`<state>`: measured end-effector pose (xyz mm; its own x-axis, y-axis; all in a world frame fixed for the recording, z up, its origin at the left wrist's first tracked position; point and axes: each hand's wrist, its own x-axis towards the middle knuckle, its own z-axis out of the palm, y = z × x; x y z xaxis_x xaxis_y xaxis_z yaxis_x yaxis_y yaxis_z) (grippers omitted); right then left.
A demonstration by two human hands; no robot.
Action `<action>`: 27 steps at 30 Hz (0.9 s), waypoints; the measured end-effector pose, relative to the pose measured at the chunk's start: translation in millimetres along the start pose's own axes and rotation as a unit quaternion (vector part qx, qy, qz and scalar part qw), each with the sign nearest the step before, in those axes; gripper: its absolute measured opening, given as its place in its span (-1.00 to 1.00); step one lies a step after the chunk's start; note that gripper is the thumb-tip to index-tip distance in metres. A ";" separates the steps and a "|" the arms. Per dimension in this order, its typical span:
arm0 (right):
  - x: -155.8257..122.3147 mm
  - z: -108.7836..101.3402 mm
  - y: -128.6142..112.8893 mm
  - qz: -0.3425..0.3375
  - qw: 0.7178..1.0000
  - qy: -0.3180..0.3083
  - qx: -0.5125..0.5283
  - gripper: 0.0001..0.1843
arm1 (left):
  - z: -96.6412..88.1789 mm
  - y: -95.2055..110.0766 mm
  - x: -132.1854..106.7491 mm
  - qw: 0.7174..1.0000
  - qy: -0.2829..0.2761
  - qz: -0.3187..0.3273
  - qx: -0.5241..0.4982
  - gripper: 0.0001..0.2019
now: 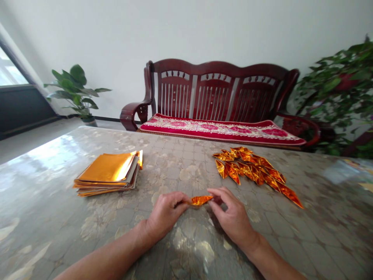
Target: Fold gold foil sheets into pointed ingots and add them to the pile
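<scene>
Bare forearms [116,252], one on each side, nearer than the foil piece [201,200]. Pinched in the left hand [166,213] between thumb and bent fingers: left end of that small, shiny, creased orange-gold fold. Caught at the right tip by thumb and fingertips of the right hand [233,216], so held at both ends. Beneath the foil piece, a glossy, floral-patterned table [169,155]; touching or slightly lifted, impossible to tell. Beyond the foil piece and to its left, a stack of square gold sheets [106,169], uneven at the edges. Beyond it to the right, a cluster of pointed, folded foil [253,168], close together. Far to the right of it, blurred clear plastic [338,172], also on the table. Straight past the foil piece, behind the table, a dark red wooden bench [214,72] with a red-and-white floral cover [218,128] along the seat. Beyond the foil piece to the left, a potted plant [76,87]; to the right, a leafy plant [332,87]. Farthest from it, a pale wall [186,31].
</scene>
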<state>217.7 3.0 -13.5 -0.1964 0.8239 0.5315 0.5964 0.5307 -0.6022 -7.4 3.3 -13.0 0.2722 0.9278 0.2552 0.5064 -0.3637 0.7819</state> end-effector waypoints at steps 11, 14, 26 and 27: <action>-3.8 4.0 2.9 0.089 0.994 -0.031 0.058 -0.70 | 0.8 0.9 -1.0 0.999 -0.025 0.011 -0.021 -0.88; -3.0 3.3 -0.4 0.100 0.991 -0.038 0.079 -0.70 | 1.3 -0.1 -1.6 0.999 -0.028 0.013 -0.014 -0.88; -2.4 4.8 -0.2 0.079 0.995 -0.019 0.060 -0.69 | 1.1 1.1 -2.2 0.999 -0.044 0.017 -0.017 -0.86; -1.9 4.5 -0.2 0.067 0.996 -0.009 0.055 -0.67 | 1.1 1.5 -2.1 0.999 -0.041 0.016 -0.020 -0.86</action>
<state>214.4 2.3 -17.0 -0.1358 0.8920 0.4311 0.5291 0.4332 -0.7296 -6.3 0.7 -13.0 0.3552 0.9052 0.2334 0.4639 -0.3875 0.7967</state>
